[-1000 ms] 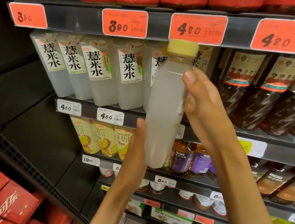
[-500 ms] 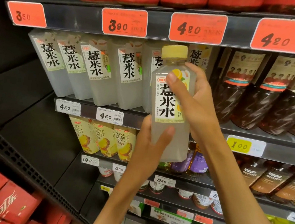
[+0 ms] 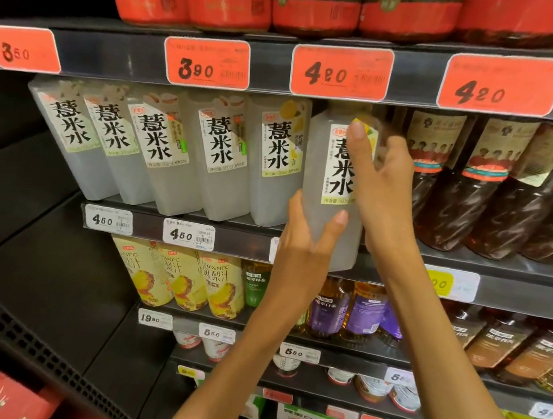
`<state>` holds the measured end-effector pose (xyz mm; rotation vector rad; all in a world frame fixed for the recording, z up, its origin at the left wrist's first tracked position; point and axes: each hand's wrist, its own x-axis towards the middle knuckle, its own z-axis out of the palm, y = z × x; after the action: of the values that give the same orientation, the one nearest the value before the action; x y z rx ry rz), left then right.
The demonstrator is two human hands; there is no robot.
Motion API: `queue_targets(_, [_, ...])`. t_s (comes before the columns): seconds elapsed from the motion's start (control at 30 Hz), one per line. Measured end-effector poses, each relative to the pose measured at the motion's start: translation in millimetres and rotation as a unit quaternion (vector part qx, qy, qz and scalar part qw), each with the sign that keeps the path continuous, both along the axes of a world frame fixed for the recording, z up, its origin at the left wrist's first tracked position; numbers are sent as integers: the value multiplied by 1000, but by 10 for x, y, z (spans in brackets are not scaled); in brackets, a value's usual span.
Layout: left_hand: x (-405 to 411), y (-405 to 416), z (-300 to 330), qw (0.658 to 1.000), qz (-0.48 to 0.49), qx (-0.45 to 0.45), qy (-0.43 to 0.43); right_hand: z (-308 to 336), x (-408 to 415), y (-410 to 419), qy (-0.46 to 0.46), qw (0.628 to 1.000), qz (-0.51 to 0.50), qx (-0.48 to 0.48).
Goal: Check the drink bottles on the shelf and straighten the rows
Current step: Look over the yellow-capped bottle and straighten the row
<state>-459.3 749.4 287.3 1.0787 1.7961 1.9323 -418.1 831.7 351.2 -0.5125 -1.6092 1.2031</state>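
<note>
At the shelf's front edge (image 3: pixel 519 271), the full, stiff bottle (image 3: pixel 324 166): left hand (image 3: pixel 302 243) cradles its base, right hand (image 3: pixel 385 180) grips its label.

A cloudy white-labelled bottle (image 3: pixel 334 188) is standing roughly upright, apparently off the shelf edge (image 3: pixel 519 275), beside five matching bottles (image 3: pixel 168 148).

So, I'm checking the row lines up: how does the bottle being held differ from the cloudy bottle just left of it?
The held bottle is gripped by both hands, its base overhanging the shelf edge; its neighbour stands free on the shelf, set back. Both are cloudy, with labels facing out.
</note>
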Motion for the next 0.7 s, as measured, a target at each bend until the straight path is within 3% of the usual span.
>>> queue_targets(0.23, [-30, 173, 32, 1000, 4, 4, 10, 17, -88, 101, 30, 999, -33, 28])
queue_targets(0.33, [-55, 177, 22, 998, 48, -14, 32, -66, -145, 123, 52, 998, -31, 18])
queue_targets(0.47, [36, 88, -89, 980, 153, -31, 127, -124, -211, 151, 70, 997, -13, 4])
queue_targets(0.7, [40, 111, -213, 965, 212, -1, 155, -147, -227, 230, 7, 999, -31, -10])
